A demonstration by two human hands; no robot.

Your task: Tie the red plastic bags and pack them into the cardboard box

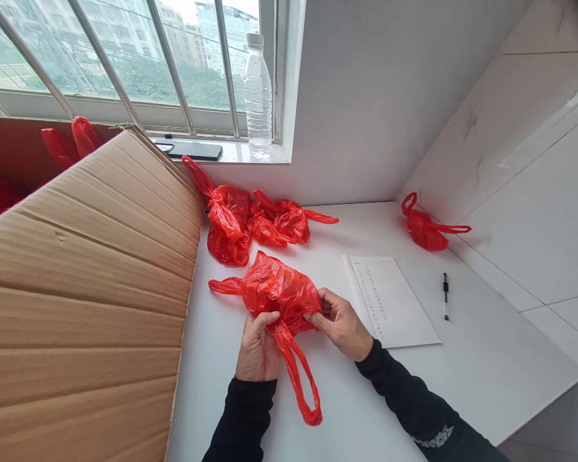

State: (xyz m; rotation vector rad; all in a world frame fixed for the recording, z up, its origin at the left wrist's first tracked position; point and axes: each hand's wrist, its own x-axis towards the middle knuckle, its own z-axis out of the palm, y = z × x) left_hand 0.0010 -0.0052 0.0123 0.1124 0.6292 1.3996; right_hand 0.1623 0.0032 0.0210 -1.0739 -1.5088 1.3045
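Observation:
A red plastic bag (289, 285) is held between my two hands above the white table. My left hand (261, 343) grips its lower edge, thumb on top near the base of a handle loop. That loop hangs down toward me, and another handle sticks out to the left. My right hand (340, 321) pinches the bag's right side between thumb and fingers. What the bag contains is hidden. Just behind it lie a knotted red bag (228, 221) and another crumpled red bag (286, 221).
A large cardboard box (101, 289) with red bags inside stands at the left. On the table (481, 346) lie an open notebook (395, 301), a pen (446, 296) and a small red bag (426, 231). The windowsill holds a clear bottle (257, 96) and a phone (197, 151).

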